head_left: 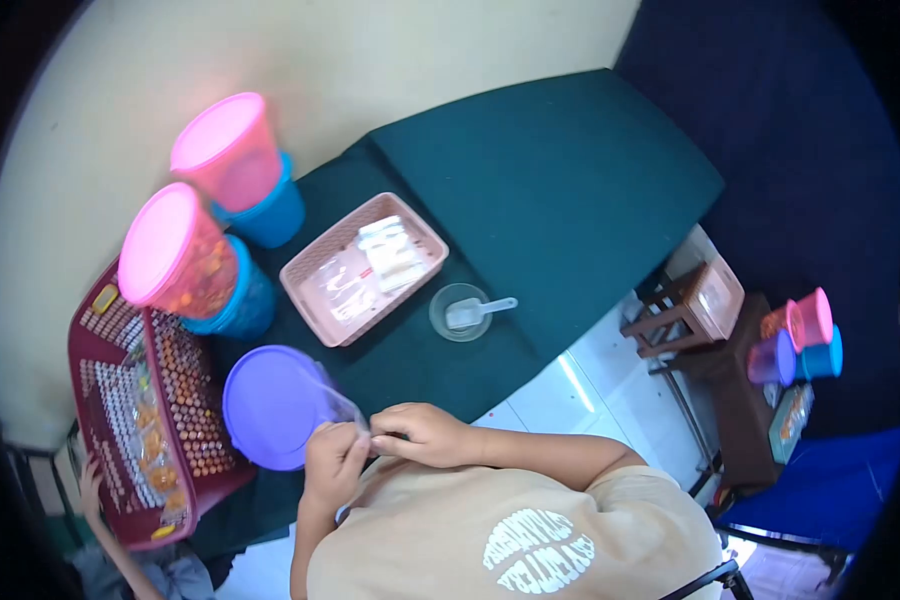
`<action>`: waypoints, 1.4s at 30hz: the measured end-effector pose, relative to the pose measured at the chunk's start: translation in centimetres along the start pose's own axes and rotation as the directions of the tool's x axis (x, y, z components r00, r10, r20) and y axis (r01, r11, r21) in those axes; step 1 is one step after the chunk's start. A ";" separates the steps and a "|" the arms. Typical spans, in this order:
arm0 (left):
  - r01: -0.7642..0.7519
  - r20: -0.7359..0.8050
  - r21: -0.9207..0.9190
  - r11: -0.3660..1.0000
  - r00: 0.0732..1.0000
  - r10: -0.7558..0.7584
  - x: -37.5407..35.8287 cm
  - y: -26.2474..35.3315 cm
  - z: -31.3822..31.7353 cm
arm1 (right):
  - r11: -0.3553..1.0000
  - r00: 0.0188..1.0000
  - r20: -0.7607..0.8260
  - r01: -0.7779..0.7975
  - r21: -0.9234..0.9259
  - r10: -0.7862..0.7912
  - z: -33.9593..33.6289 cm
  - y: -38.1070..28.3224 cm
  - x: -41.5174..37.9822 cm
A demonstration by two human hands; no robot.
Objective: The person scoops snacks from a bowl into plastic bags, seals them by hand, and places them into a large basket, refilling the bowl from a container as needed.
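Beige T-shirt (440, 535) fills the foreground; just beyond, left hand (334, 460) and right hand (425, 436) meet, both pinching a clear plastic bag (344, 405), its long axis slanting away leftward over the purple lid (272, 408).

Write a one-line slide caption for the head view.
Left hand and right hand hold clear plastic near a purple lid.

On your right, locate the wooden stool (685, 318), which carries a pink basket (727, 290). Next to it, identify the dark brown stand (735, 420); it supports pink, blue and purple containers (770, 362) and a tray (785, 430) of wrapped items. You have a dark blue curtain (810, 150) beyond these, bright blue fabric (860, 470) nearer you, pale floor tiles (610, 400) below and a cream wall (490, 50) ahead.
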State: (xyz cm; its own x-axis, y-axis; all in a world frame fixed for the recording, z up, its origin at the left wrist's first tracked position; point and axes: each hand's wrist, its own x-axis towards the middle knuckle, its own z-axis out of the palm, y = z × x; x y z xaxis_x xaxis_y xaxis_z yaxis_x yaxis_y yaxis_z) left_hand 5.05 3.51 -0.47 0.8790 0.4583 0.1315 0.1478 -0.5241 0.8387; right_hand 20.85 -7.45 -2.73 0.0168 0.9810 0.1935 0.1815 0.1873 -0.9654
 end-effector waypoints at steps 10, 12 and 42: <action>-0.001 -0.265 0.385 0.923 0.958 0.112 -1.9 0.7 -0.1 | 0.933 0.990 0.112 0.121 -0.340 -0.087 0.6 -0.7 1.7; -0.016 -0.237 0.431 0.902 0.963 0.131 -2.3 0.8 -0.2 | 0.877 0.989 0.072 0.145 -0.459 -0.126 0.8 -1.1 1.9; 0.086 -0.447 0.578 0.811 0.865 0.227 -5.1 1.3 -1.6 | 0.813 0.973 -0.104 0.113 -0.572 -0.208 2.1 -3.0 4.0</action>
State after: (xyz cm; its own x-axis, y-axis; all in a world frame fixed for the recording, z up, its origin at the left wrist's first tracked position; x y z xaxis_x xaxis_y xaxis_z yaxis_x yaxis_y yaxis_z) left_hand 0.03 1.68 0.80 0.5911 0.5987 0.5406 0.4577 -0.8008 0.3863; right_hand 18.27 -3.98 0.55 0.0812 0.9096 0.4074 0.7115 0.2334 -0.6628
